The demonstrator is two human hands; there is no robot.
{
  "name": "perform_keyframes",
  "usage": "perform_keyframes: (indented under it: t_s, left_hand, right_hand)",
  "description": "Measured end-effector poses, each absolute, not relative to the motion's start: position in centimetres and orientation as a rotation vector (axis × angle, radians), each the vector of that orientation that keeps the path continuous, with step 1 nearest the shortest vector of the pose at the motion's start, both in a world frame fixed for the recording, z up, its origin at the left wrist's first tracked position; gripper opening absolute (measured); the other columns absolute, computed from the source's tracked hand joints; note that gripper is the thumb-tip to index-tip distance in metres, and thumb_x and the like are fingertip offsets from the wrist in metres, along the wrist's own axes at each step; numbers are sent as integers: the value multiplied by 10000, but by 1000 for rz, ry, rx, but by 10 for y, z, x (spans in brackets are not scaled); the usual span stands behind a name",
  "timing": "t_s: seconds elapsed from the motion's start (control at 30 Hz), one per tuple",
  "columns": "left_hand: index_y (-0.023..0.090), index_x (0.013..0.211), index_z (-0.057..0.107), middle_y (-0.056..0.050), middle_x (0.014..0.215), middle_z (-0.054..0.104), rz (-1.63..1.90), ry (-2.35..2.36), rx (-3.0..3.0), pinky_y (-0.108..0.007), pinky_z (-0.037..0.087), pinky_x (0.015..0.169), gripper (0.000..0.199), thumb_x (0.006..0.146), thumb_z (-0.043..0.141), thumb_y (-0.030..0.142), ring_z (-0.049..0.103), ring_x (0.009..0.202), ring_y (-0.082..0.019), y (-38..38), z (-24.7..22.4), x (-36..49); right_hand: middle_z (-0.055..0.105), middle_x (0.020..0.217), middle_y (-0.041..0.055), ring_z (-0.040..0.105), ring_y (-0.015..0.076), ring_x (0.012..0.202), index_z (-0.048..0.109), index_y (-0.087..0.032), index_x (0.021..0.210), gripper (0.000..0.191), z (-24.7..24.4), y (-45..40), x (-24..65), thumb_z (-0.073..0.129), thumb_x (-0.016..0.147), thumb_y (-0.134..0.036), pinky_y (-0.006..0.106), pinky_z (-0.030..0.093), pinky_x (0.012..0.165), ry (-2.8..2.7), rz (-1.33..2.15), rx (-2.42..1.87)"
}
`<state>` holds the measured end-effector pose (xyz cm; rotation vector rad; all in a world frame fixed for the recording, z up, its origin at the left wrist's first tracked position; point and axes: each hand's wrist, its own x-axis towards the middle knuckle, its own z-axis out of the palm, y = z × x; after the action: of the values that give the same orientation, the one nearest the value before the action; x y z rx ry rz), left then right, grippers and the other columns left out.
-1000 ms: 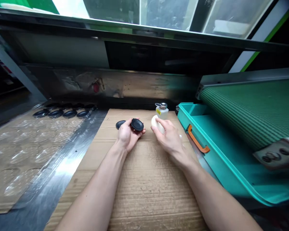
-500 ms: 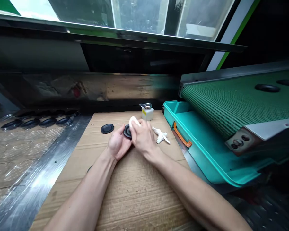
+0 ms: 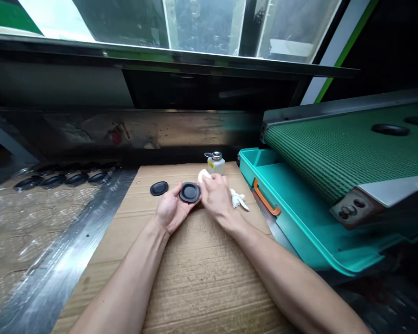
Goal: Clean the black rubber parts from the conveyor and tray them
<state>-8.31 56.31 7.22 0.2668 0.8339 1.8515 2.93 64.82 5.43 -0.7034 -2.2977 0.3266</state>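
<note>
- Black disc (image 3: 189, 192): in the left hand (image 3: 170, 208), above the cardboard (image 3: 202, 273); left fingers closed about its edge, face exposed.
- Handling, as judged: light, fairly stiff, smooth enough to slip; best held by the rim (the face would likely take finger marks).
- Right hand (image 3: 216, 197): fingers pinching a white pad (image 3: 204, 175), probably soft, just beside the disc.
- Second disc (image 3: 159, 188): flat on the cardboard, left of the hands.
- Bottle (image 3: 216, 164): upright just behind the pad, limiting reach forward.
- Crumpled white cloth (image 3: 239, 199): right of the right hand, partly hidden by it.
- Further right: teal bin (image 3: 295, 244), orange handle (image 3: 266, 198), green belt (image 3: 316, 144) overhanging the bin.
- Left: clear tray (image 3: 21, 222) on the metal bench (image 3: 73, 260).
</note>
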Motion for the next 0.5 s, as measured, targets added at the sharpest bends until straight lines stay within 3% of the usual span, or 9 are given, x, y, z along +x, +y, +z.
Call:
perform_keyframes:
  t_s: [0.17,0.37,0.5]
  left_hand:
    - [17,1216,558,-269,1286,595,1803,722,245,-468,566,896,413,989,353,294,610,1172,-335,556,77,-86]
    - [55,1150,606,-204,1240,642,1835,666,221,-482,553,913,390,990,340,292,624,1143,-320,555,74,-88]
    - [76,1102,642,-183,1190,669,1836,674,283,-444,541,942,390,998,336,294,636,1119,-282,561,70,-79]
  right_hand:
    - [581,1142,126,530,265,1074,577,-178,1273,417,50,680,38,576,891,-346,427,438,962,-2005,524,-722]
    - [616,1138,83,614,217,964,476,-221,1337,643,64,664,43,709,778,-439,334,500,808,-1943,915,-603]
    - [671,1058,43,633,206,934,551,-243,1222,396,71,644,46,626,864,-393,306,471,810,-2198,837,-585]
